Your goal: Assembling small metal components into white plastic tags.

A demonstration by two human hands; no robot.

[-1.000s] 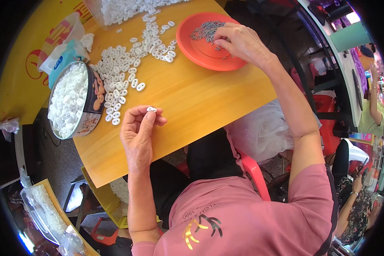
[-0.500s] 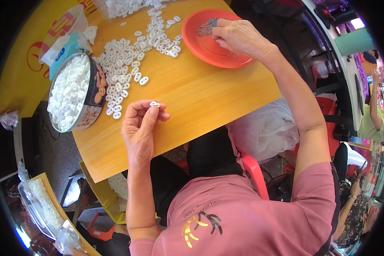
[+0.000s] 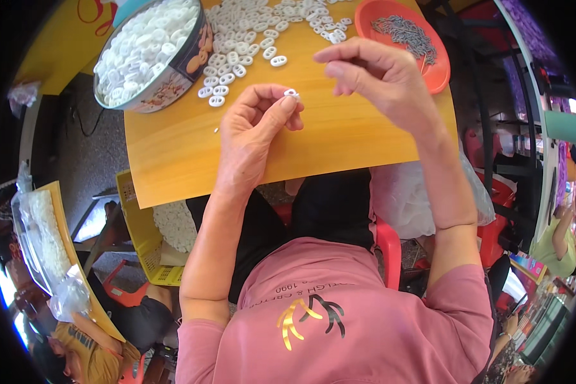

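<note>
My left hand (image 3: 256,128) is raised over the near part of the table, its thumb and fingers pinching a small white plastic piece with holes (image 3: 292,94). Just right of it, my right hand (image 3: 381,80) is in the air, palm down, fingers bent and thumb drawn toward the index finger. Anything in that grip is too small to make out. Behind the right hand lies a red plastic plate (image 3: 436,82) with a heap of thin grey metal pieces (image 3: 408,35). Many loose white two-hole pieces (image 3: 243,48) are spread across the far side of the table.
A round tin (image 3: 189,73) full of white pieces stands at the table's left edge (image 3: 173,147). Below it sits a yellow basket (image 3: 137,237) with more white pieces. A clear plastic bag (image 3: 409,198) hangs at the right, by a red chair (image 3: 389,253). Another person (image 3: 93,349) is at lower left.
My right hand has left the grey metal pieces in the red plate and come over near my left hand. The left hand keeps its pinch on the white piece. The whole view has shifted.
</note>
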